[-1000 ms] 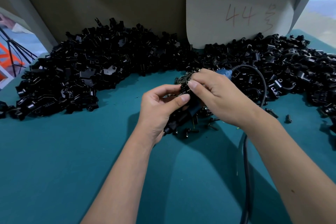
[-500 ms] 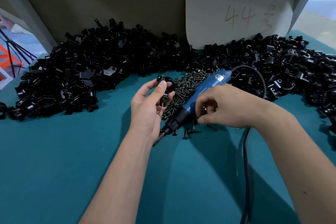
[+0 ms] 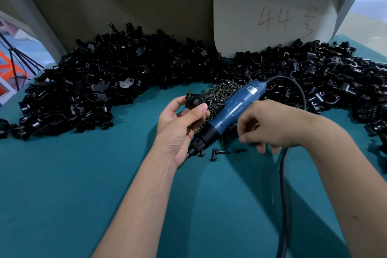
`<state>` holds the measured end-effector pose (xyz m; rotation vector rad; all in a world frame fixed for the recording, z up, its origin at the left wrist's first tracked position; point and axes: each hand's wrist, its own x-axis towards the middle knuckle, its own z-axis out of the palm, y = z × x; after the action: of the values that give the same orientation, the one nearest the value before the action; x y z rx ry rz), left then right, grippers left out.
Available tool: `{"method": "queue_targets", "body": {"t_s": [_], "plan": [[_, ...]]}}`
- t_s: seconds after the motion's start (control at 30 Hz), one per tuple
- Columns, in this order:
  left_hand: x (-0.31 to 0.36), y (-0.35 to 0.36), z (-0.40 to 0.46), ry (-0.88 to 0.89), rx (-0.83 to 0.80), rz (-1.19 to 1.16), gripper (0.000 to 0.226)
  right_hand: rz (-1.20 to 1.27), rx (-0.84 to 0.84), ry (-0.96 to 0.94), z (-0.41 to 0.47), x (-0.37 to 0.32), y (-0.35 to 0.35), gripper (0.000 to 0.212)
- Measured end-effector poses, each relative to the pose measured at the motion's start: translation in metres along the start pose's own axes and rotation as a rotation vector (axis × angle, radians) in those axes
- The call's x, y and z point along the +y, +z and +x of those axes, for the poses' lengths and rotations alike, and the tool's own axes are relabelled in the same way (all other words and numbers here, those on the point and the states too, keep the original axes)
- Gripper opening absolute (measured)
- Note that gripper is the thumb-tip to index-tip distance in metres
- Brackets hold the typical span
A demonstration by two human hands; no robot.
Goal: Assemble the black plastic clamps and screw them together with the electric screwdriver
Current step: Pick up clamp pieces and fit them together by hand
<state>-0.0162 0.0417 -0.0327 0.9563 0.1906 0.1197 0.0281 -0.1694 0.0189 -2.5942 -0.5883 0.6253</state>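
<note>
My left hand (image 3: pixel 178 130) holds a black plastic clamp (image 3: pixel 195 101) up between thumb and fingers, above the table. The blue electric screwdriver (image 3: pixel 234 109) lies on the teal table (image 3: pixel 62 184) between my hands, its black tip pointing toward me and its cable (image 3: pixel 282 174) running off under my right arm. Just right of the screwdriver's body is my right hand (image 3: pixel 272 123), knuckles up and fingers curled. A small shiny screw (image 3: pixel 256 124) shows pinched in its fingertips. A pile of dark screws (image 3: pixel 219 92) lies behind the screwdriver.
Large heaps of black clamp parts curve along the back, one on the left (image 3: pixel 94 90) and one on the right (image 3: pixel 335 81). A white card marked 44 (image 3: pixel 276 16) leans on the back wall. A few loose screws (image 3: pixel 217 152) lie by the screwdriver tip.
My hands have come apart: the left one drew the clamp back to the left, and the right one dropped down beside the screwdriver, which was hidden under them a second ago.
</note>
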Motion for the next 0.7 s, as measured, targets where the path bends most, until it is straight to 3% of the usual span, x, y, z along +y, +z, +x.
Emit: {"method": "queue_targets", "body": {"t_s": [0.1, 0.23, 0.47, 0.7], "plan": [[0.000, 0.000, -0.001, -0.002, -0.011, 0.002, 0.053, 0.032, -0.028, 0.001, -0.001, -0.003, 0.003, 0.009], [0.000, 0.001, -0.001, 0.000, -0.029, 0.019, 0.048, -0.049, -0.034, -0.025, -0.001, -0.009, 0.005, 0.020], [0.001, 0.000, -0.002, -0.012, -0.027, 0.024, 0.048, 0.027, -0.241, 0.105, -0.005, -0.014, 0.005, 0.032], [0.000, 0.001, -0.002, -0.002, -0.037, 0.047, 0.046, 0.004, -0.192, 0.005, -0.004, -0.018, 0.009, 0.009]]}}
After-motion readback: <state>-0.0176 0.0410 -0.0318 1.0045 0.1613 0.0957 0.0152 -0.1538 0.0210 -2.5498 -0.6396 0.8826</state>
